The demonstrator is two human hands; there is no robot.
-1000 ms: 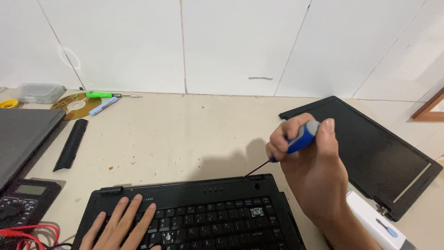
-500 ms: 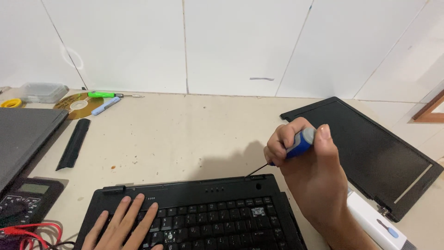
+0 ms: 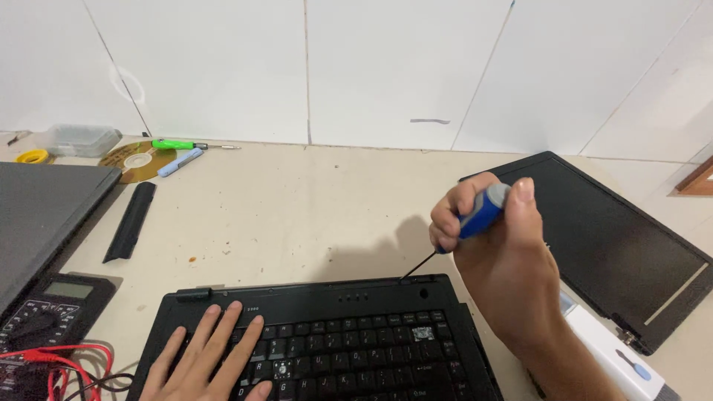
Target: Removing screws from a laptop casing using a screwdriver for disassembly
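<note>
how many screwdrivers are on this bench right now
2. A blue-handled screwdriver is in the right hand, tip at the laptop base; a green-handled screwdriver lies by the wall. Others may be out of frame.

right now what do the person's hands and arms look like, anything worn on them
Both are bare. The left hand has no glove, ring or sleeve in view. The right hand and its forearm are also uncovered: no glove, watch, band or sleeve showing up to the frame edge.

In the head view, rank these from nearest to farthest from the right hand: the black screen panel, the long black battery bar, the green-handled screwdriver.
From the right hand:
1. Black screen panel, just right of it.
2. Long black battery bar, far left on the table.
3. Green-handled screwdriver, far left by the wall, only slightly farther than the bar.
</note>
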